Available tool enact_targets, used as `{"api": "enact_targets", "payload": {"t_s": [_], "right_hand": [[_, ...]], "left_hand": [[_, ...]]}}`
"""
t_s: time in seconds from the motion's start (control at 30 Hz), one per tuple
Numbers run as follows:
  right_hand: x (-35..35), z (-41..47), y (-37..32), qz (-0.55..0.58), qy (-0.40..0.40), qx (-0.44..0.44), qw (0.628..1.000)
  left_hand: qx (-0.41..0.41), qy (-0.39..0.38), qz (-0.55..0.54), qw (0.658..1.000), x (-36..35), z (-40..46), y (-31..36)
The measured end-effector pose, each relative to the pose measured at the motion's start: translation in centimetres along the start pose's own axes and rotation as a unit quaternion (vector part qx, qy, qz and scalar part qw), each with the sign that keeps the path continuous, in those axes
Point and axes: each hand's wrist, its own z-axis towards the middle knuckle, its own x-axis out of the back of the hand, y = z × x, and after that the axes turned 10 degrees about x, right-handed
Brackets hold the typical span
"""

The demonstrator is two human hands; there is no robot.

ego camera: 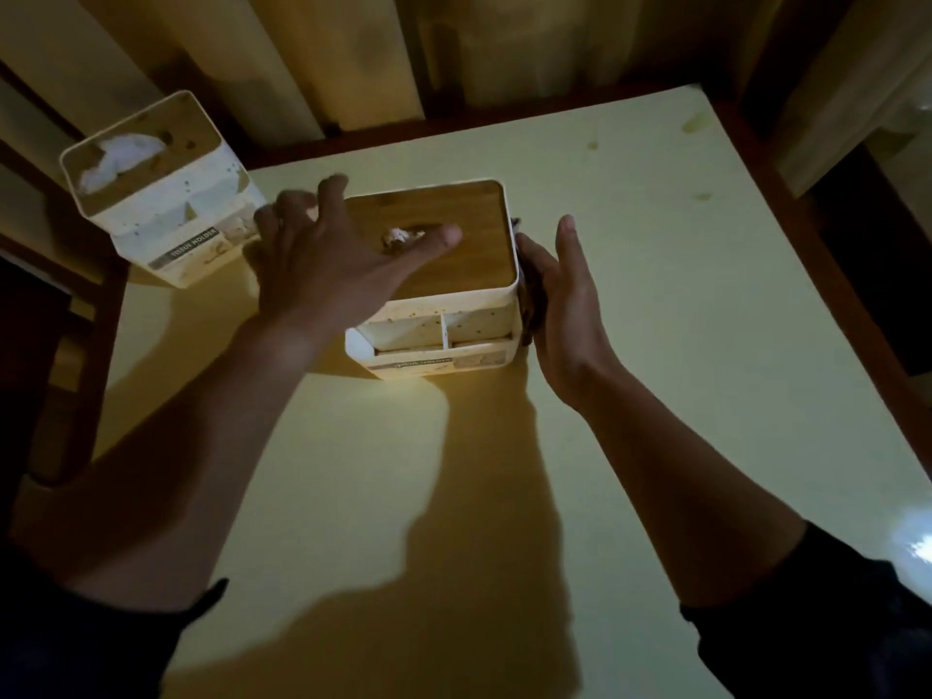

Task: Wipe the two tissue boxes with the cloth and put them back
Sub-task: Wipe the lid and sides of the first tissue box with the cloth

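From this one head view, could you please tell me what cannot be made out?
- Cloth: only a dark sliver shows, wedged between the right hand and the near tissue box.
- Near tissue box's left side: covered by the left hand, whose fingertips are blurred.
- Far tissue box: its stains are too small and dim to identify.
- Table: near edge cut off by the frame.

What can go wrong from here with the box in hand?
1. The left hand spreads over the near tissue box, thumb beside the tissue in its lid slot; a slide could drag it out.
2. The right hand presses a dark cloth on the box's side; a hard push could skid it on the table.
3. The second tissue box stands near the table's left edge, close to the left hand; a bump might tip it.
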Motion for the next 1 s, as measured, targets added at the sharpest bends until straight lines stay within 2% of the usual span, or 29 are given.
{"api": "enact_targets", "payload": {"t_s": [0.13, 0.2, 0.47, 0.57, 0.7, 0.87, 1.0], "right_hand": [[0.2, 0.3, -0.2, 0.007, 0.002, -0.001, 1.0], [0.1, 0.5, -0.1, 0.01, 0.001, 0.008, 1.0], [-1.0, -4.2, 3.4, -0.067, 0.039, 0.119, 0.99], [-0.2, -5.8, 5.1, -0.094, 0.031, 0.115, 0.988], [-0.1, -2.9, 2.3, -0.086, 0.029, 0.066, 0.994], [-0.8, -1.1, -1.4, -0.058, 0.022, 0.122, 0.991], [-0.9, -4.6, 1.1, -0.054, 0.026, 0.162, 0.985]], "left_hand": [[-0.169, -0.053, 0.067, 0.982, -0.1, 2.7, -0.4], [-0.194, -0.086, 0.059, 0.975, -0.3, 3.4, -0.5], [-0.169, -0.081, 0.008, 0.982, -1.1, 3.2, -0.7], [-0.172, -0.069, 0.019, 0.982, -1.3, 3.0, -0.5], [-0.169, -0.054, 0.034, 0.984, -1.4, 2.7, -0.2], [-0.148, -0.026, 0.049, 0.987, -1.8, 2.5, -0.1], [-0.138, -0.017, 0.05, 0.989, -1.8, 2.4, -0.2]]}}
